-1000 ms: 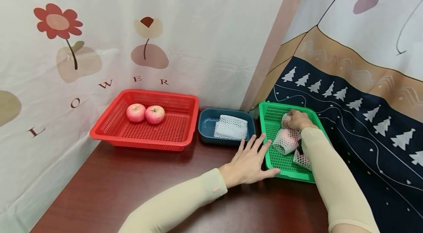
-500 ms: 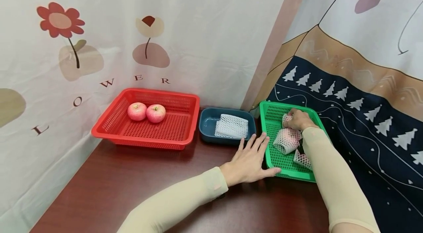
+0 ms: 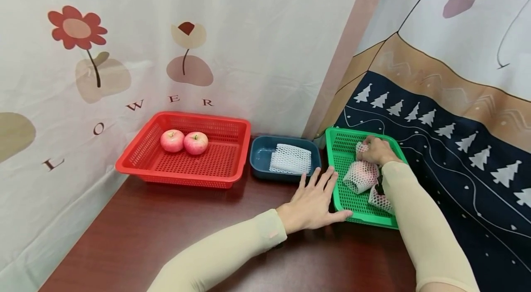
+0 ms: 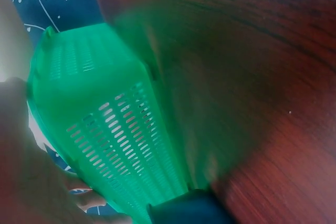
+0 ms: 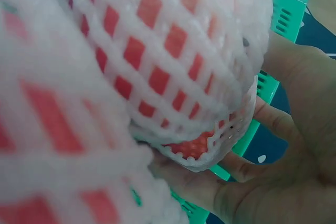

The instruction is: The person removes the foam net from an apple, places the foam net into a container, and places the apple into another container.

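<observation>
- Right hand (image 3: 378, 151): fingers curled round a netted apple (image 3: 360, 146) in the far half of the green basket (image 3: 369, 220). Can't tell if it bears on the basket floor.
- Left hand (image 3: 311, 207): grasping nothing, fingers straight and spread along the basket's left side, fingertips at the rim; contact unclear.
- Step, my read: seating that apple beside the middle netted apple (image 3: 360, 177) and the near netted apple (image 3: 380, 201), the latter partly behind the right forearm.
- Do it well: hold the fruit through the foam, not the net's edge, or the sleeve could slip.
- Get it fully down before loosening; lift fingers straight up so they don't drag the mesh or roll the middle one.
- Left palm could brace the basket against sliding on the table (image 3: 166, 218).
- Axis, held one: mostly hidden by fingers, no call on direction. Right wrist view shows a scalloped net edge with red inside near the fingers, owner unclear.
- Axis, middle one: sleeve lies on its side, running far right to near left, open end toward near left.
</observation>
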A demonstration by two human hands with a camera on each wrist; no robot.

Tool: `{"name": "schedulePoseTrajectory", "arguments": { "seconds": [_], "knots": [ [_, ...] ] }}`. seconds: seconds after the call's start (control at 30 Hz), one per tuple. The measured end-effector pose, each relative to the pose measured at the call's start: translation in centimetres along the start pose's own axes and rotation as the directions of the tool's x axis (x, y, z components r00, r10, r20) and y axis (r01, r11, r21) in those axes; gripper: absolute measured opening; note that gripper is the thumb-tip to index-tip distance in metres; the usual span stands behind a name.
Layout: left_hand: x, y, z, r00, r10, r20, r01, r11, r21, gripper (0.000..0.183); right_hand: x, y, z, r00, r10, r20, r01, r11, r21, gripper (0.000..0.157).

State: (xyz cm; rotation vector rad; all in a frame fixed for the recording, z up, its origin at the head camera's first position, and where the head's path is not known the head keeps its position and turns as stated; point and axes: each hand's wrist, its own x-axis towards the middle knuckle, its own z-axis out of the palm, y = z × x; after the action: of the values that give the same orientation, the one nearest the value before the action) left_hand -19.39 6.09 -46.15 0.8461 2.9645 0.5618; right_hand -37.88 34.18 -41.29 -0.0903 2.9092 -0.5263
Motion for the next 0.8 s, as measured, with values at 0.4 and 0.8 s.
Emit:
{"name": "schedulePoseTrajectory", "arguments": {
  "seconds": [0.4,0.8],
  "knots": [
    [-0.1,0.0,0.0,1.0,0.003,0.001,-0.003,1.0,0.025,0.11,-0.8,-0.3,-0.8,0.998,-0.024,-0.054,0.025,0.999,0.02,0.065],
    [0.0,0.0,0.3,1.0,0.004,-0.002,-0.004,0.999,0.037,0.11,-1.4,-1.0,-1.4,0.989,-0.044,-0.138,0.05,0.998,0.038,0.064]
  ]
}}
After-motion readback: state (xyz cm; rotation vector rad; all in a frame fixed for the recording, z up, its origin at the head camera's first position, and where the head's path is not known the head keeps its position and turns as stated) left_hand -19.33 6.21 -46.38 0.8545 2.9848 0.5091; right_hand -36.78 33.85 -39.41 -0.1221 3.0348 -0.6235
